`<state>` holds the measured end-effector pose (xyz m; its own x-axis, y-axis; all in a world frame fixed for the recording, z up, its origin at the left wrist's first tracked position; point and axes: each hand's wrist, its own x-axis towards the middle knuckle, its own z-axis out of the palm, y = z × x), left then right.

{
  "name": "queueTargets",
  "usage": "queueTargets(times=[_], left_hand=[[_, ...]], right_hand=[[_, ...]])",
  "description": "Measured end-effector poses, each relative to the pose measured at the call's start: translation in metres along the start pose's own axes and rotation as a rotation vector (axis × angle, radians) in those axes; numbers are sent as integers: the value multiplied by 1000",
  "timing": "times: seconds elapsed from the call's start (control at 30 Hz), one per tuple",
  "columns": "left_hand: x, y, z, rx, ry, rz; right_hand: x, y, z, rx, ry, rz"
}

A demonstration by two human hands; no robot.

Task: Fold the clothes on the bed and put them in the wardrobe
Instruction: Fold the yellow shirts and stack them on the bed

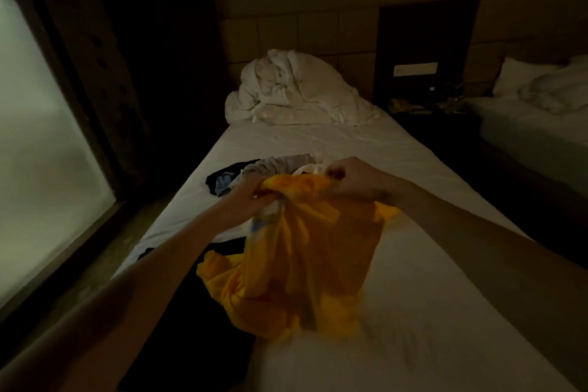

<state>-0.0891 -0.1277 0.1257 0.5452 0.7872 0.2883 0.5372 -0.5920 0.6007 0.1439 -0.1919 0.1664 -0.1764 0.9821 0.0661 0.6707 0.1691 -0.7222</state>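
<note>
Both hands — left hand [246,197], right hand [348,178] — hold the crumpled yellow cotton shirt [302,251] in a clamped grip above the white-sheeted bed [413,312].

The bed [397,312] is carrying a crumpled white duvet [292,89] at its head, a grey-and-dark clothes heap [254,169] mid-way, a dark garment [197,312] lying along its left edge.

Single head-worn wide-angle view, from the foot of the bed [318,143], facing forward and down along its length, hands close below the lens, headboard wall [302,32] farthest
</note>
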Motion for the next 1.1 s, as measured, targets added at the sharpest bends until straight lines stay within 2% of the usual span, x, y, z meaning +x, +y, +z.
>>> queueTargets(times=[0.13, 0.27, 0.37, 0.5, 0.6, 0.77, 0.87, 0.93, 1.1], left_hand=[[-2, 10, 5, -140, -104, -135], [0, 21, 5, -298, 38, -206], [2, 30, -2, -374, 120, -190], [8, 32, -18, -370, 386, -222], [8, 36, -27, -304, 493, -218], [7, 56, -44, -123, 574, -168], [3, 68, -63, -45, 582, -113], [1, 82, -76, -42, 562, -86], [-17, 134, -103, -143, 505, -8]], right_hand=[[-6, 22, 11, -256, -140, 8], [-10, 37, 15, -398, -59, -29], [-16, 46, 4, -336, 50, -11], [-20, 57, -17, -11, 270, 71], [-25, 54, -30, 87, 341, 73], [-43, 31, -67, 91, 373, -6], [-56, 16, -96, 125, 527, -71], [-65, 3, -112, 179, 627, -100], [-96, -37, -141, 279, 734, -193]])
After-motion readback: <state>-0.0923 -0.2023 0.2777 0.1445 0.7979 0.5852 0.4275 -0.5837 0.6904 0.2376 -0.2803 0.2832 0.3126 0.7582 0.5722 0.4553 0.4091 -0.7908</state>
